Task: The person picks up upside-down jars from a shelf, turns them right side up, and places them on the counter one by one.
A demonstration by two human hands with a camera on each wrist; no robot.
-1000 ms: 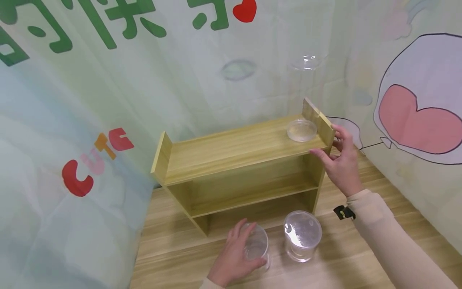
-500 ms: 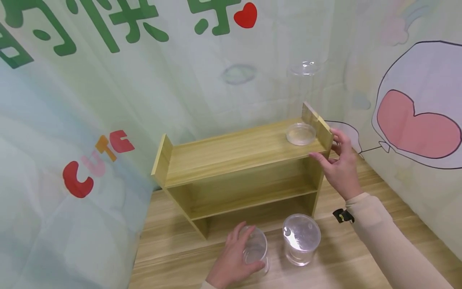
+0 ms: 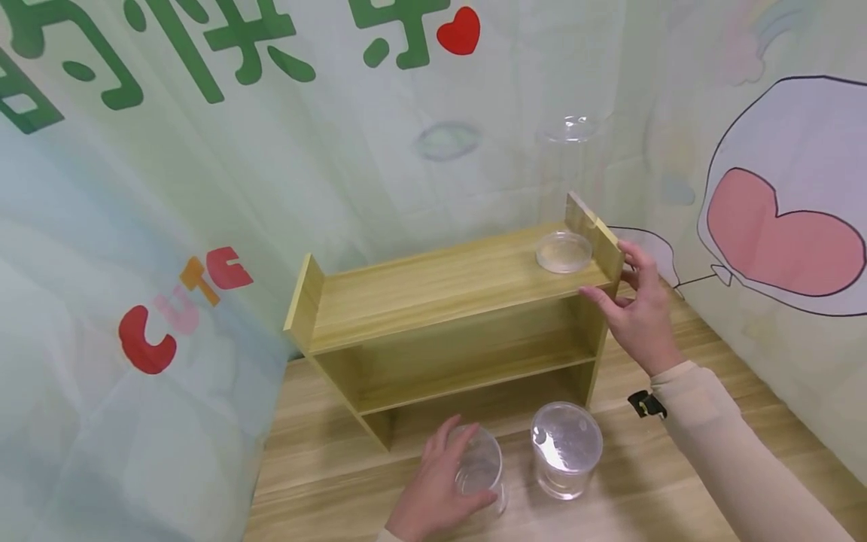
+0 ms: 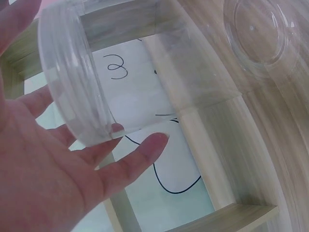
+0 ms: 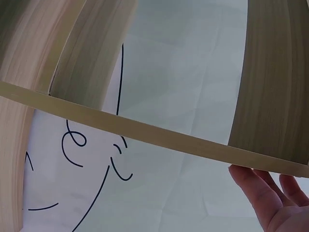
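Observation:
A small wooden shelf unit (image 3: 447, 282) stands on the wood-grain table. My right hand (image 3: 640, 316) grips its upper right end, thumb at the front edge and the other fingers along the outside of the end panel. In the right wrist view, the fingertips (image 5: 241, 174) meet the panel's edge. In front of the unit, my left hand (image 3: 436, 485) curves round a clear plastic jar (image 3: 481, 459), thumb and fingers spread about its top. The left wrist view has this jar's ribbed lid (image 4: 70, 72) within the left hand. Just right of it stands a second clear lidded jar (image 3: 566, 452).
A tall, clear canister (image 3: 564, 252) stands on the unit's top board at the right end, its see-through walls rising against the curtain. Printed fabric walls (image 3: 203, 188) enclose the table (image 3: 305, 482) at the back and both sides.
Slight camera tilt shifts the scene a little downward in the head view. Both hands, the jars and the shelf unit keep their places.

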